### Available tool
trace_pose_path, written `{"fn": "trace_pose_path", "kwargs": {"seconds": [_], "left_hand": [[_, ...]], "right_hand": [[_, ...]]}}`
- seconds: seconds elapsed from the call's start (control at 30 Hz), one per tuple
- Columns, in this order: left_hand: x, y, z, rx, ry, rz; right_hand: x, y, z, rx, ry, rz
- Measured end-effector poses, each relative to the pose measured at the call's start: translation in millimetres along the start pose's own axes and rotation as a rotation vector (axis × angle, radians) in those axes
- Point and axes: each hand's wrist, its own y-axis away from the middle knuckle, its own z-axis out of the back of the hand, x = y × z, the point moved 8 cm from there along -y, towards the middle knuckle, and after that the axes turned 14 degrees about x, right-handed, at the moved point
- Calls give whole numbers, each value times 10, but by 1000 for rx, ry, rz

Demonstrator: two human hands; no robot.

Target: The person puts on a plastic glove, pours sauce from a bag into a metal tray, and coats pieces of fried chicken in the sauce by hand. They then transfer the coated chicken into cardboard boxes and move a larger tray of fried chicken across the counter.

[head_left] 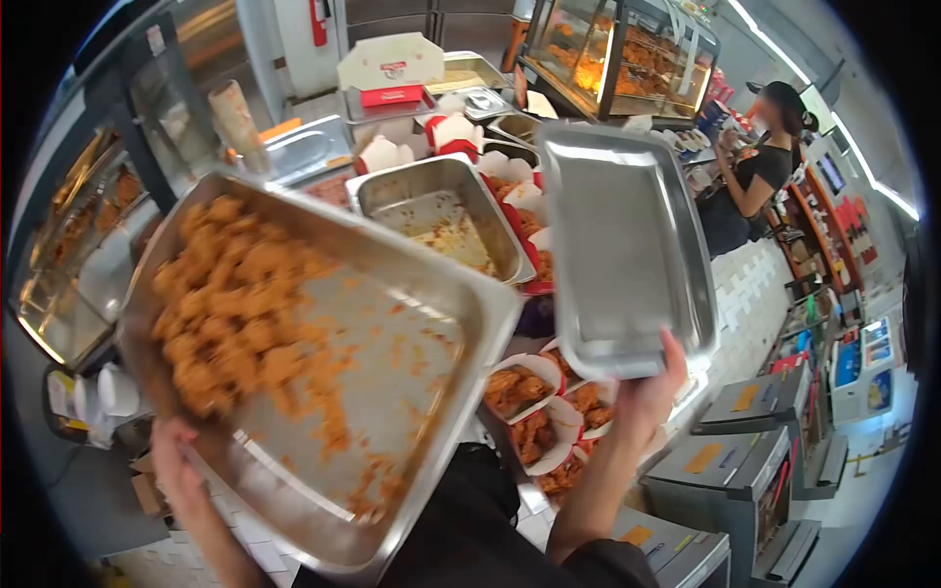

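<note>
My left hand (181,461) grips the near left edge of a deep steel pan (363,392), which is tilted. Fried chicken pieces (230,304) are heaped at the pan's far left end, with crumbs scattered over its bottom. In my right hand (652,387) is a shallow steel tray (627,235), held up by its near end with nothing lying in it. Between the two, on the counter, sits another steel pan (431,211) with crumbs and oily residue. Paper boxes of fried chicken (534,416) stand below the tray.
Behind the counter pan are red and white boxes (456,132) and an open carton (392,64). A lit glass display case (618,59) holds more chicken at the back. To the right, a person (760,167) in dark clothes stands near grey cabinets (725,465).
</note>
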Motion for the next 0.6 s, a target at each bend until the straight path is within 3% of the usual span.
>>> {"fn": "trace_pose_path", "kwargs": {"seconds": [0.03, 0.07, 0.13, 0.17, 0.3, 0.37, 0.4, 0.47, 0.6], "left_hand": [[21, 124, 259, -21, 4, 26], [86, 337, 212, -9, 71, 143], [258, 722, 102, 10, 222, 340], [185, 678, 317, -18, 223, 338], [491, 606, 938, -205, 231, 355], [796, 500, 1058, -418, 244, 218], [1173, 449, 1410, -477, 281, 186], [1370, 456, 1286, -543, 307, 197], [1556, 278, 1239, -665, 497, -9]], "right_hand": [[-179, -308, -361, 92, -5, 17], [-303, -533, -668, 87, 118, 14], [-617, -823, -1296, 117, 44, -61], [-870, -1086, -1676, 200, -58, 2], [-1767, -1462, -2588, 342, -221, -200], [-2238, -1605, -2773, 386, -70, -323], [-2460, -1613, -2779, 378, -89, -386], [-2896, -1683, -2847, 406, -6, -474], [-3363, -1441, -3358, 429, 65, -547]]}}
